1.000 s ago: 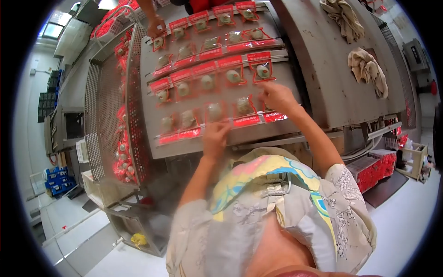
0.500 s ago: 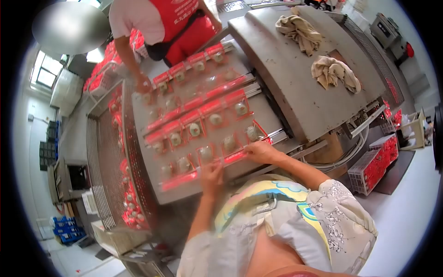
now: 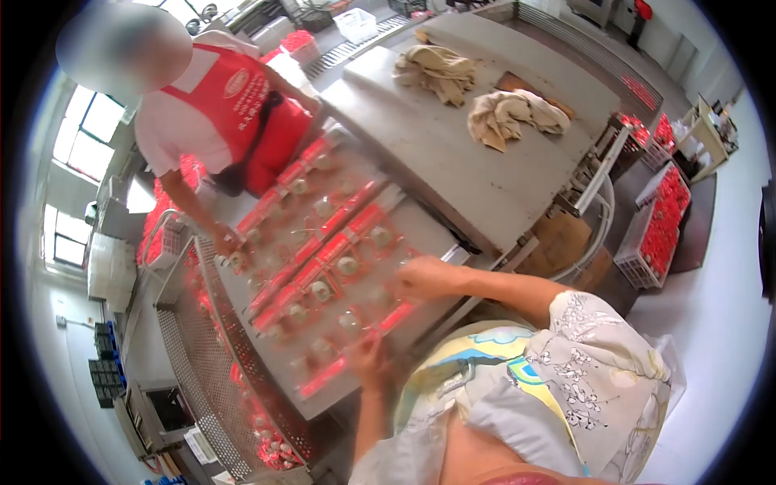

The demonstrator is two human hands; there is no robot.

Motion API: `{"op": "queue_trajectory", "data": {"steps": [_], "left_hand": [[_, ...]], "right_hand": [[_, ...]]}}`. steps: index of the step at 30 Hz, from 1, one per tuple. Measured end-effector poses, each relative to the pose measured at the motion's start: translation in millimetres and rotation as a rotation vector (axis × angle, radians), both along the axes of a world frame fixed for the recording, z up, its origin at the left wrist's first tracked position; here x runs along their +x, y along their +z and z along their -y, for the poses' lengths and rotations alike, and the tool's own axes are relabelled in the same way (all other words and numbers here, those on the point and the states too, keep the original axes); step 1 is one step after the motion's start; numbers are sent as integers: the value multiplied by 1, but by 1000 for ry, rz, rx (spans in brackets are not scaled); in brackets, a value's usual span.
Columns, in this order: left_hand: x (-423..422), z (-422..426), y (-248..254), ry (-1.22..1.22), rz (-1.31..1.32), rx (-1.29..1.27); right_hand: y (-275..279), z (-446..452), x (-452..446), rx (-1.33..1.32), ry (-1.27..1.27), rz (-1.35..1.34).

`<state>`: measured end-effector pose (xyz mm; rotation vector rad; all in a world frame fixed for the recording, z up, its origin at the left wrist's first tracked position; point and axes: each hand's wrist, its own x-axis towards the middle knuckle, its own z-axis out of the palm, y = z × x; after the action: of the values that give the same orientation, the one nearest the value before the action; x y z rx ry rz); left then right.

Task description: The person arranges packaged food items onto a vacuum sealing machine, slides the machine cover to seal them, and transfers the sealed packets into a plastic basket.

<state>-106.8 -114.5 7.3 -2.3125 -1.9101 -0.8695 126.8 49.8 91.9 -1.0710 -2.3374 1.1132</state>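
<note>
Clear plastic packets with red edges lie in rows on the metal tray [image 3: 440, 242], each around a pale round lump. My left hand [image 3: 372, 364] is at the near row, touching or just beside the red edge of a packet [image 3: 347, 322]; motion smears its fingers. At the right end of that row is my right hand [image 3: 424, 279], its fingers curled downward over the packets. What lies under those fingers is hidden. Farther back, a packet [image 3: 380, 236] in the middle row shows its lump clearly.
Across the tray a co-worker in a red apron [image 3: 250, 105] reaches a hand [image 3: 226, 241] to the far-left packets. A steel machine cover [image 3: 453, 137] with two crumpled cloths [image 3: 517, 117] stands behind right. A perforated metal trough [image 3: 218, 372] runs along the left; a crate of red packets [image 3: 659, 230] sits right.
The view has swung, so the tray and machine appear shifted and more of the co-worker shows. My right hand has moved leftward in the picture; my left hand is lower, still by the near row.
</note>
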Motion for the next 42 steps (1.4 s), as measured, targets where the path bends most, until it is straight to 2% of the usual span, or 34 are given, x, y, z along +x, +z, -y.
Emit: {"op": "queue_trajectory", "data": {"steps": [1,4,7,10,13,16,18,20,21,23,26,28,30,33,38,42], "left_hand": [[2,1,1,7,0,-13],[8,-2,-2,35,1,-17],[9,1,-11,48,-5,15],[10,4,-13,56,-17,41],[11,8,-14,54,-10,53],[2,12,-18,26,-3,26],[7,13,-6,5,-6,31],[17,18,4,33,118,44],[20,22,7,57,176,48],[23,30,7,90,185,119],[30,44,13,132,265,119],[32,50,14,131,321,109],[31,47,10,107,346,125],[40,44,36,105,406,167],[44,41,57,102,375,140],[36,31,54,37,329,165]], "right_hand": [[10,-4,-1,70,-34,17],[60,-8,8,144,-164,-355],[47,-8,17,152,-116,-34],[34,15,25,46,-117,-135],[20,34,32,47,-114,-78],[12,54,35,-75,-42,14],[8,62,34,-50,-58,-69],[17,61,34,18,-56,-204],[33,54,35,64,-55,-313],[112,58,40,83,-144,-496],[198,70,47,389,-27,-790],[249,84,56,552,85,-892],[273,100,67,679,60,-892],[292,117,80,794,-5,-888],[303,121,92,902,-115,-882],[306,122,98,953,-145,-889]]}}
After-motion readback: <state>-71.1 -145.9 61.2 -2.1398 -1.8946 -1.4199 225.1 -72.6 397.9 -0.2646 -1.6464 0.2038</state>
